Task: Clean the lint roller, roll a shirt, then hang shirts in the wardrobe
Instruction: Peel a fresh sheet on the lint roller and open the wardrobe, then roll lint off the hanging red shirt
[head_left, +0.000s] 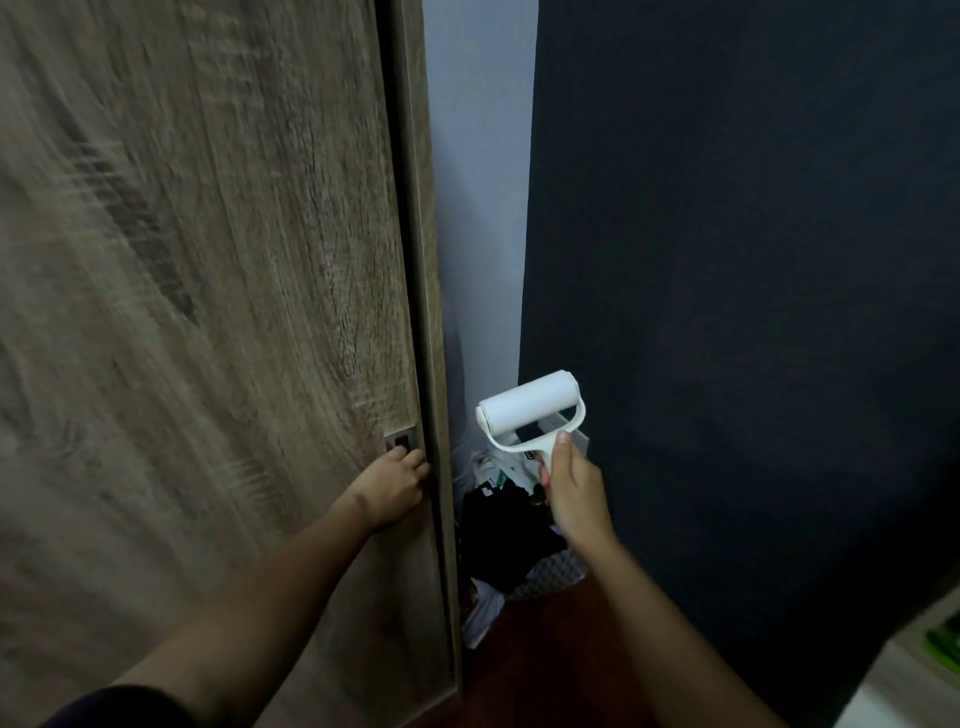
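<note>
A tall wood-grain wardrobe door (208, 260) fills the left half of the view, blurred by motion. My left hand (392, 480) grips its right edge just below a small recessed metal handle (401, 441). My right hand (571, 488) is shut on the handle of a white lint roller (527, 408), held upright with its clean white roll on top, just right of the door edge. No shirt on a hanger shows in view.
A pale wall strip (478, 182) runs between the door and a dark navy wall (727, 260). A pile of dark clothes and a patterned cloth (511, 551) lies on the floor in the corner. A light-coloured furniture edge (914, 670) sits at the bottom right.
</note>
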